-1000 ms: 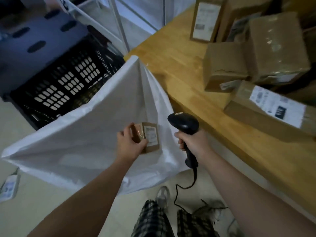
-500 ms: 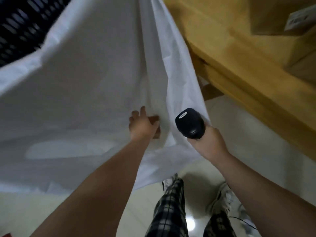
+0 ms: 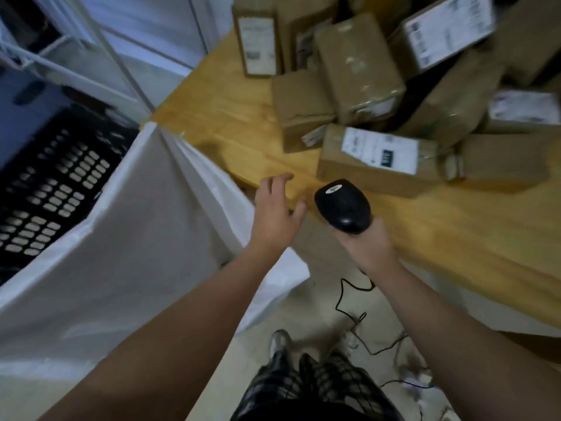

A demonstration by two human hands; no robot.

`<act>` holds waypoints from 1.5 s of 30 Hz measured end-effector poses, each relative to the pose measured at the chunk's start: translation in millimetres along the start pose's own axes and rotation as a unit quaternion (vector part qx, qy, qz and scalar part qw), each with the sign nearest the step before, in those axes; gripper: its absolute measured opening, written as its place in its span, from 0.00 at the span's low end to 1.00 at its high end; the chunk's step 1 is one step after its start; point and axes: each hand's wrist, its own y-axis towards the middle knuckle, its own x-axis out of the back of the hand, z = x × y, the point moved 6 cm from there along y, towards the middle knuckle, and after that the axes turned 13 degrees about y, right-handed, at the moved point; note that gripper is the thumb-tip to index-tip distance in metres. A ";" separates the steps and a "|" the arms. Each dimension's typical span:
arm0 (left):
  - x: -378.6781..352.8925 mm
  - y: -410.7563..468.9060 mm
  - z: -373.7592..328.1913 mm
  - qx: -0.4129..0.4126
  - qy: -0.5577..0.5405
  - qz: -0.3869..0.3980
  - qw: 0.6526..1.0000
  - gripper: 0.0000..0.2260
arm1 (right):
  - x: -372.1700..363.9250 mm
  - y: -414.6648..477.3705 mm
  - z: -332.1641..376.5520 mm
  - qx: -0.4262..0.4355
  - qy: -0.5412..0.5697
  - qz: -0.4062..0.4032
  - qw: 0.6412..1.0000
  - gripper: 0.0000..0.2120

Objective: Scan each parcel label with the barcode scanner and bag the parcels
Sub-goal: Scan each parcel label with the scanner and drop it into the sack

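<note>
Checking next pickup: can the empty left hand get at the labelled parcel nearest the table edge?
Probably yes. The left hand is open at the table edge, with only bare wood between it and the labelled parcel; the scanner sits beside that path.

The right hand (image 3: 362,241) grips the black barcode scanner (image 3: 343,205) at the edge of the wooden surface (image 3: 230,117); the left hand (image 3: 277,208), empty with fingers spread, hovers beside the white bag (image 3: 127,238), near the labelled parcel (image 3: 379,159) among piled boxes (image 3: 358,65)
</note>
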 end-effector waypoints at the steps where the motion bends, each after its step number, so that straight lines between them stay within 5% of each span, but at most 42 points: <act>1: -0.1 9.2 -17.1 -0.012 -0.002 -0.003 1.000 0.21 | 16.2 0.9 8.3 0.006 0.011 -0.011 1.000 0.16; 6: -12.9 64.1 -66.3 0.123 -0.062 0.035 0.990 0.32 | 102.9 15.6 45.7 0.042 0.060 -0.125 0.989 0.05; 8: -31.0 77.6 -65.7 0.209 -0.079 0.090 0.970 0.37 | 129.5 30.4 51.9 0.028 0.063 -0.145 0.987 0.11; 11: -53.4 79.4 -59.5 0.276 -0.144 0.133 0.941 0.37 | 151.2 53.1 50.7 -0.040 0.047 -0.117 0.991 0.21; 19: -67.9 46.7 -58.9 0.304 -0.276 0.069 0.909 0.29 | 143.4 67.4 38.5 -0.113 0.076 0.003 0.991 0.13; 23: -60.5 33.7 -72.5 0.283 -0.393 -0.013 0.875 0.27 | 140.6 51.3 22.8 -0.113 0.106 0.016 0.988 0.12; 26: -51.4 39.0 -87.5 0.224 -0.371 -0.027 0.901 0.32 | 139.7 40.7 17.9 -0.107 0.065 0.044 0.991 0.10; 29: -39.4 54.5 -96.0 0.188 -0.264 -0.017 0.946 0.34 | 140.0 41.9 19.8 -0.109 0.050 0.056 0.991 0.11; 32: -27.1 66.3 -91.5 0.173 -0.288 0.025 0.942 0.33 | 147.2 46.5 33.5 -0.093 0.042 0.028 0.994 0.04; 35: -18.2 69.7 -85.5 0.138 -0.297 0.070 0.942 0.28 | 151.2 48.3 54.6 -0.048 0.038 -0.005 0.998 0.10; 45: -13.7 70.4 -76.2 0.131 -0.305 0.110 0.937 0.26 | 119.0 26.4 90.2 -0.051 -0.064 0.056 0.995 0.09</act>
